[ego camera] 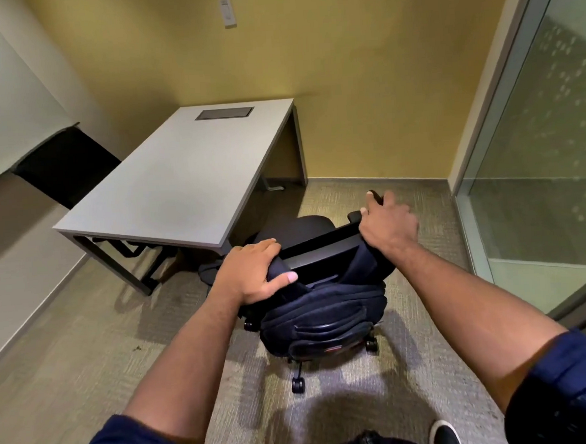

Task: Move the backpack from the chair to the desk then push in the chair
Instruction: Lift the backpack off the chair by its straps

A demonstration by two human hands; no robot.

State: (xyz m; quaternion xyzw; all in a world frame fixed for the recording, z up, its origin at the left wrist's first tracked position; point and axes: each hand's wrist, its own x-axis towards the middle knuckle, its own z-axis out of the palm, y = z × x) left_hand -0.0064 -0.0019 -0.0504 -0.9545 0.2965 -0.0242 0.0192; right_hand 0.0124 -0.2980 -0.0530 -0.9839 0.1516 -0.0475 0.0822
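Observation:
A dark navy backpack (324, 309) hangs on the rear of a black wheeled office chair (320, 246), on the side facing me. The chair stands just off the near right corner of the grey desk (179, 180), its seat toward the desk. My left hand (253, 272) is closed on the backpack's fabric at the top left of the backrest. At the top right corner of the backrest, my right hand (388, 226) grips the backpack's fabric. The chair's seat is partly hidden behind the backrest.
A second black chair (65, 167) is tucked in at the desk's far left side. A glass wall (537, 138) runs along the right and a yellow wall stands behind the desk. A dark cable hatch (224, 113) sits in the desk's far end. Carpet lies around the chair.

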